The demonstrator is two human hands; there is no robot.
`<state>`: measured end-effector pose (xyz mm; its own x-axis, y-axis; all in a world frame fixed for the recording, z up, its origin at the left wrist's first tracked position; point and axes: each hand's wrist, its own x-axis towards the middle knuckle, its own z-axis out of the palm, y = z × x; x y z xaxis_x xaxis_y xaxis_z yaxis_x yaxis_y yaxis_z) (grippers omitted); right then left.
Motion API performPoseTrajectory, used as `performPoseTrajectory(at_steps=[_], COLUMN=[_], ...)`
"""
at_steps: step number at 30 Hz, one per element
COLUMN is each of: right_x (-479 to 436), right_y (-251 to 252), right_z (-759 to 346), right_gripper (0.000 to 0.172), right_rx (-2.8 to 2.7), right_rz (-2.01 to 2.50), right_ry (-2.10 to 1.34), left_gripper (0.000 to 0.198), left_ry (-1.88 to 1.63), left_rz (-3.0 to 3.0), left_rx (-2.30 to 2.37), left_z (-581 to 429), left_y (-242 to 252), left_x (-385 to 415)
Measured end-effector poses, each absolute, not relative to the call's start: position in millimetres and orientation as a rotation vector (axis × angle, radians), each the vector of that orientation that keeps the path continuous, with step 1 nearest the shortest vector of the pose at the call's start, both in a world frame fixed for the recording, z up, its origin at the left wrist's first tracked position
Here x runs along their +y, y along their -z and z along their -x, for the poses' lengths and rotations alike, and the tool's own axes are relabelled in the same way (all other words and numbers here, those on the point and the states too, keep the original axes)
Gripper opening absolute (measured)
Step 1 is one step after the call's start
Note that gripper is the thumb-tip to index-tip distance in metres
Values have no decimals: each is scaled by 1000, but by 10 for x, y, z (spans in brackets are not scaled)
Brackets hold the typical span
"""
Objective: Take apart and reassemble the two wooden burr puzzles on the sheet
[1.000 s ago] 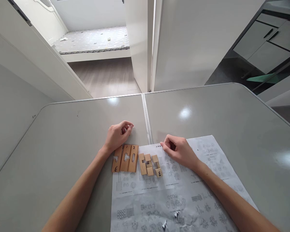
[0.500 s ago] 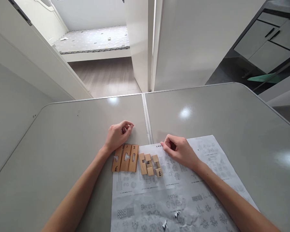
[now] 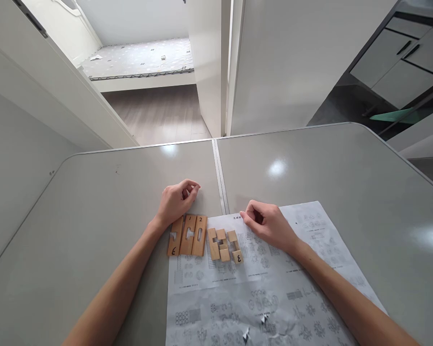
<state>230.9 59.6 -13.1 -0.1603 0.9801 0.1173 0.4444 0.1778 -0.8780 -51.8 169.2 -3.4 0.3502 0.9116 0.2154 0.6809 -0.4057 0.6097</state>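
My left hand (image 3: 176, 199) rests on the grey table just beyond the flat wooden pieces, fingers curled in and the thumb against the index finger, with nothing seen in it. On the paper's top edge lies my right hand (image 3: 270, 223), closed in a loose fist that shows no object. Between my forearms are three flat notched wooden puzzle pieces side by side, marked 3 (image 3: 173, 247), 1 (image 3: 186, 247) and 2 (image 3: 201, 247). Right of them sit three smaller, paler notched wooden blocks (image 3: 224, 255); the rightmost block (image 3: 237, 257) bears a 3. The large printed sheet (image 3: 209, 294) lies partly under the pieces.
A metal seam (image 3: 219, 175) divides the tabletop (image 3: 57, 230). The printed sheet is creased, with two small tears (image 3: 246, 335) near the bottom. Past the table's far edge are an opened white door (image 3: 207, 62), a bed (image 3: 144, 57) and white cabinets (image 3: 400, 62) at right.
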Motion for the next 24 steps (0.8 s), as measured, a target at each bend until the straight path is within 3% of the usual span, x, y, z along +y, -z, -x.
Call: performPoseTrajectory(at_steps=[24], right_x=[597], right_y=[114], right_z=[-2304], right_gripper=[39], right_rx=[-1731], right_rz=[1368], right_ry=[-910], left_gripper=[29], left_ry=[-750], left_rz=[-2191], left_rx=[1405], left_z=[510], left_y=[13], left_x=[1682])
